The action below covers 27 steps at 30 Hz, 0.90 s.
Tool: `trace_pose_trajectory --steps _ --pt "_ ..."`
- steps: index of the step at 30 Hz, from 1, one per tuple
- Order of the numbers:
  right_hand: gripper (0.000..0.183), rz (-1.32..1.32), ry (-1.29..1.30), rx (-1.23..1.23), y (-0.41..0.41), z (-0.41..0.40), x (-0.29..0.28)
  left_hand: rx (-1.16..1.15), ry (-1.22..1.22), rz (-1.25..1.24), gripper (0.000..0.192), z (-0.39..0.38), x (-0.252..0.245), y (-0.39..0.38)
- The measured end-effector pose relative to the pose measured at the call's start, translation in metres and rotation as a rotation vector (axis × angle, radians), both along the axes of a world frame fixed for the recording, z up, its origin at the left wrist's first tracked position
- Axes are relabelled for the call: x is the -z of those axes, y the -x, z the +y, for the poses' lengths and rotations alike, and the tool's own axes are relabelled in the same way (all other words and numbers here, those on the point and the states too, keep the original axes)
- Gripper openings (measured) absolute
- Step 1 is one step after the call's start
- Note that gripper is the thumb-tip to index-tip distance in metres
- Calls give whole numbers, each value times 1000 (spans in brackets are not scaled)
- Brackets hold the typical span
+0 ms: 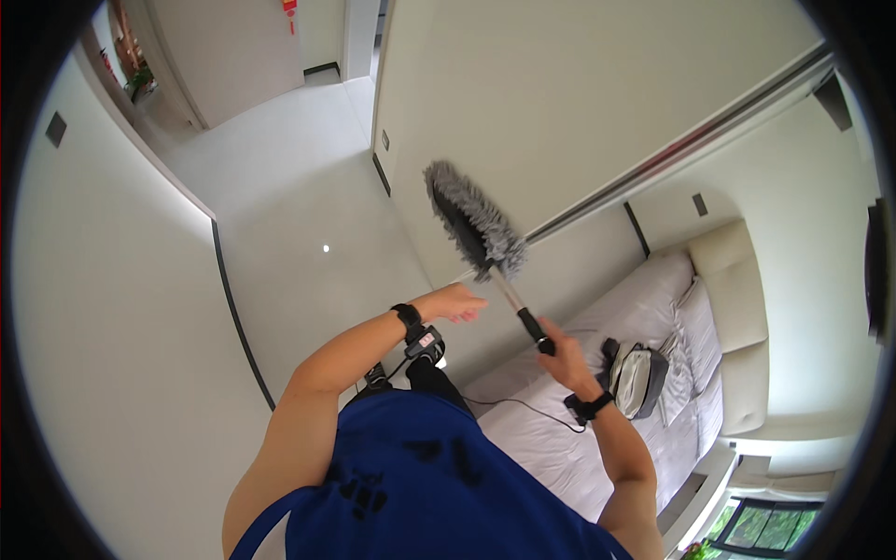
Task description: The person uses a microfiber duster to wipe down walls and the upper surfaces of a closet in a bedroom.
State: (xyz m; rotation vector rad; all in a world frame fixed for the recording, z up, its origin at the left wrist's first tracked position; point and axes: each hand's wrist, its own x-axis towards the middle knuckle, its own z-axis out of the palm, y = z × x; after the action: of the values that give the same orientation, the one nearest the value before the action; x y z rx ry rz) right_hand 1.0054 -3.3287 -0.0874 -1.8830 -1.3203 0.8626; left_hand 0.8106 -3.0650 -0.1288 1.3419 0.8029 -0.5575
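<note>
My right hand (pixel 565 358) is wrapped around the black grip of a duster (pixel 505 288) with a metal shaft. Its grey microfibre head (pixel 479 220), fluffy around a dark flat back, points up and away from me beside a large pale sliding panel (pixel 560 112). Whether the fibres touch the panel is not clear. To the left of the shaft, my left hand (pixel 451 302) hangs in the air with curled fingers and holds nothing visible. Both wrists wear black straps with small devices; a cable runs from them.
On my right is a bed (pixel 539 448) with pale sheets and a padded headboard (pixel 731 308). A grey and white bag (pixel 635 381) lies on it. Pale floor (pixel 301 210) leads to a door (pixel 231 56) at upper left. A wall (pixel 126 315) bounds my left side.
</note>
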Motion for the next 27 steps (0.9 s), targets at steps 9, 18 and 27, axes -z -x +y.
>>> trace_pose_trajectory --steps 9,18,27 --pt "76 -197 -377 435 -68 61 -213 -110 -51 -230 44 47 -70 46" --pt "72 -60 -714 376 -72 247 -185 -775 -215 -34 38 110 -82 238" --pt "75 -296 25 137 19 372 107 -1183 -307 58 34 119 -80 355"
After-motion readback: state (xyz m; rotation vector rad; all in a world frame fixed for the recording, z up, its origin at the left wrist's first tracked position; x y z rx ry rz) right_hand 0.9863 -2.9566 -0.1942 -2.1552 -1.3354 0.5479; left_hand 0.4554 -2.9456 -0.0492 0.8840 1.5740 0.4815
